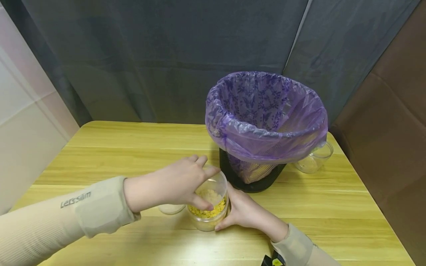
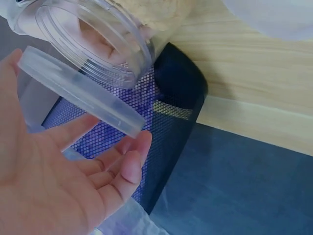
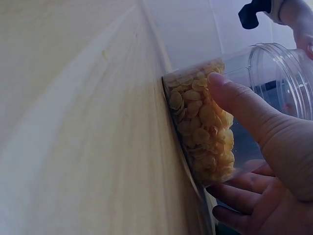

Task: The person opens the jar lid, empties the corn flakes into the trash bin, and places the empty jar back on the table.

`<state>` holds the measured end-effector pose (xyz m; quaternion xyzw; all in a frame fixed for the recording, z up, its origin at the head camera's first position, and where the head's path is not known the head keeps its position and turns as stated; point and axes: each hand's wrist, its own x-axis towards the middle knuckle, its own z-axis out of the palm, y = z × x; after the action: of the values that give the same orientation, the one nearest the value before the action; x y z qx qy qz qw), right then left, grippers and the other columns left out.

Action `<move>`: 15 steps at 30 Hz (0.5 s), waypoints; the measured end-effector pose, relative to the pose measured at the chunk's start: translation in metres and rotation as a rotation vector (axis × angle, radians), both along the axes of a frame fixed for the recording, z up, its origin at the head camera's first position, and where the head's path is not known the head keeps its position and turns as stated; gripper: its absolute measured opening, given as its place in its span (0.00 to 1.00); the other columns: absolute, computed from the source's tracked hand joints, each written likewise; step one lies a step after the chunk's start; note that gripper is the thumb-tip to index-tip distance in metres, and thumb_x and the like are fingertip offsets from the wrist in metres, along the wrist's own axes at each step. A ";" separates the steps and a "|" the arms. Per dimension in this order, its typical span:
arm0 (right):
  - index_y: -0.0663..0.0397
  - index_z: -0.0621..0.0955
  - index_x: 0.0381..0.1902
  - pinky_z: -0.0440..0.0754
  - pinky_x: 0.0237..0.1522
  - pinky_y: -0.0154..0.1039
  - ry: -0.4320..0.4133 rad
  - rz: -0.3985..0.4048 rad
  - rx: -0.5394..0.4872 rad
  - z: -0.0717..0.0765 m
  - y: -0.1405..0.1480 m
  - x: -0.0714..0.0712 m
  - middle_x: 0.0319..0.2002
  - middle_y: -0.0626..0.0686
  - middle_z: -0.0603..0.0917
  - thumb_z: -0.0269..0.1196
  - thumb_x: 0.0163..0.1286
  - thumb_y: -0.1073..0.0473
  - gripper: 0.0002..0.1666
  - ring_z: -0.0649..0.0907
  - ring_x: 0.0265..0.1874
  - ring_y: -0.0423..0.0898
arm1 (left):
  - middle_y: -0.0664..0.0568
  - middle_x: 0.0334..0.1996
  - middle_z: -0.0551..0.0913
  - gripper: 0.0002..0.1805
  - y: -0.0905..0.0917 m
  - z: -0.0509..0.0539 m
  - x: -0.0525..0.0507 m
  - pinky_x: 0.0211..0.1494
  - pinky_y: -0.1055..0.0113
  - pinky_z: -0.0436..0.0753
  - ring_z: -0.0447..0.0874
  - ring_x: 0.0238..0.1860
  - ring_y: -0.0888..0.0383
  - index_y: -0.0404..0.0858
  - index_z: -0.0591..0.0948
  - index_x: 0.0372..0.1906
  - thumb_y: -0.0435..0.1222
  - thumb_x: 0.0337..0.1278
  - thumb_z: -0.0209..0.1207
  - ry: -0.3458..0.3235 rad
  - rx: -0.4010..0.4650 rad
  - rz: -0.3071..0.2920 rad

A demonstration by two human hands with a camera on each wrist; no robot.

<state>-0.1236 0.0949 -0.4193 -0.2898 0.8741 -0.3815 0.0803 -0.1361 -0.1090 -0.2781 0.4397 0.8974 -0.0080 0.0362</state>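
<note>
A clear plastic jar [image 1: 208, 221] stands upright on the table, partly filled with yellow cereal flakes [image 3: 200, 127]. My right hand [image 1: 244, 208] grips its side, thumb on the near wall and fingers on the far side. Above the jar's mouth, my left hand [image 1: 181, 181] holds a translucent round lid [image 2: 80, 90] by its edge, between thumb and fingertips. That lid is tilted and apart from the threaded rim in the left wrist view. Beside the jar, a pale round disc [image 1: 171, 209] lies flat on the table, partly hidden by the left hand.
Behind the jar stands a black mesh bin [image 1: 253, 186] lined with a purple patterned bag [image 1: 266, 144]. Another clear jar [image 1: 309, 164] is partly hidden behind the bin on the right. A black object with a yellow mark [image 1: 277, 261] shows by the right wrist. Grey curtain [image 1: 149, 62] hangs behind the table.
</note>
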 end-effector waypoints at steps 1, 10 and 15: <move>0.45 0.50 0.74 0.67 0.61 0.45 -0.001 -0.002 0.000 0.000 0.000 0.000 0.60 0.50 0.74 0.83 0.30 0.46 0.78 0.72 0.59 0.46 | 0.42 0.44 0.74 0.48 -0.001 0.000 0.000 0.46 0.55 0.78 0.73 0.40 0.50 0.38 0.73 0.64 0.65 0.41 0.64 0.007 0.005 -0.002; 0.49 0.59 0.68 0.69 0.60 0.46 -0.012 -0.010 0.001 0.002 0.000 0.000 0.59 0.51 0.75 0.83 0.29 0.45 0.69 0.73 0.58 0.47 | 0.42 0.41 0.72 0.45 -0.013 -0.004 -0.006 0.43 0.53 0.78 0.72 0.37 0.49 0.39 0.73 0.64 0.64 0.44 0.63 0.081 0.052 -0.004; 0.48 0.62 0.64 0.71 0.58 0.47 -0.007 -0.011 0.009 0.002 0.000 0.000 0.57 0.52 0.76 0.83 0.30 0.44 0.64 0.75 0.56 0.48 | 0.43 0.39 0.72 0.45 -0.020 -0.003 -0.010 0.40 0.54 0.77 0.69 0.35 0.51 0.40 0.73 0.64 0.65 0.45 0.61 0.117 0.058 0.012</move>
<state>-0.1232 0.0948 -0.4177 -0.2835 0.8770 -0.3790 0.0824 -0.1458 -0.1290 -0.2815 0.4340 0.9004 -0.0075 -0.0291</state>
